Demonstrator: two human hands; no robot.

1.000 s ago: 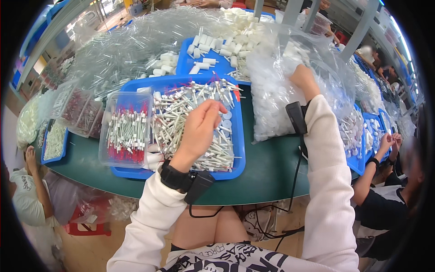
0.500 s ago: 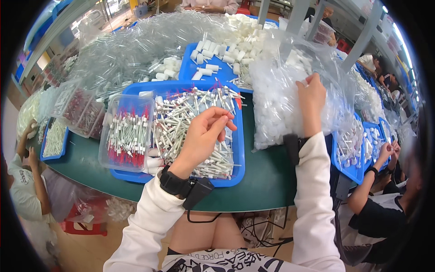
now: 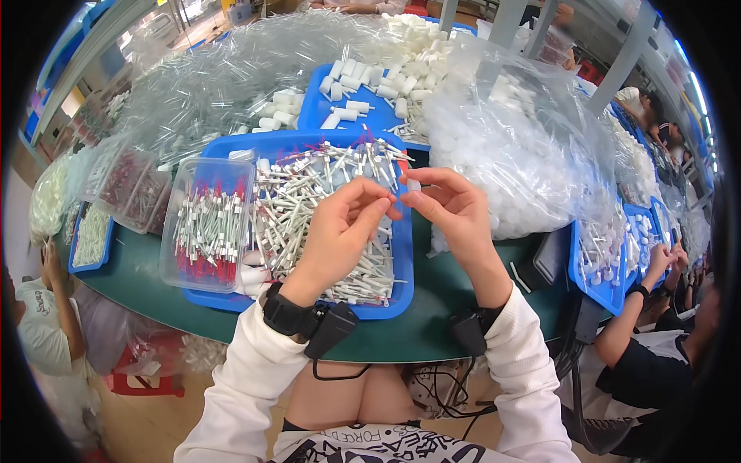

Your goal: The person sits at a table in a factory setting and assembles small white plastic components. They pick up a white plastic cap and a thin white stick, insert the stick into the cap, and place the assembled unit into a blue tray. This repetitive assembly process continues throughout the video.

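Note:
My right hand (image 3: 457,216) pinches a small whitish translucent plastic cap (image 3: 413,185) between thumb and fingertips. Close beside it, my left hand (image 3: 340,235) has its thumb pressed to the curled fingers; whatever they hold, if anything, is too small to make out. Both hands hover above the right side of a blue tray (image 3: 399,289). Thin white stick-like parts with reddish ends (image 3: 289,220) fill much of that tray. To the right lies a clear plastic bag (image 3: 505,181) full of similar whitish pieces.
A clear plastic box (image 3: 167,243) of red-ended parts rests on the tray's left side. Behind are a heap of clear tubes (image 3: 231,69) and another blue tray (image 3: 316,100) with white cylinders. A dark device (image 3: 544,262) lies at right; co-workers sit on both sides.
My right hand has come out of the plastic bag and moved left and toward me, now beside my left hand with a small cap. The left hand stays nearly in place.

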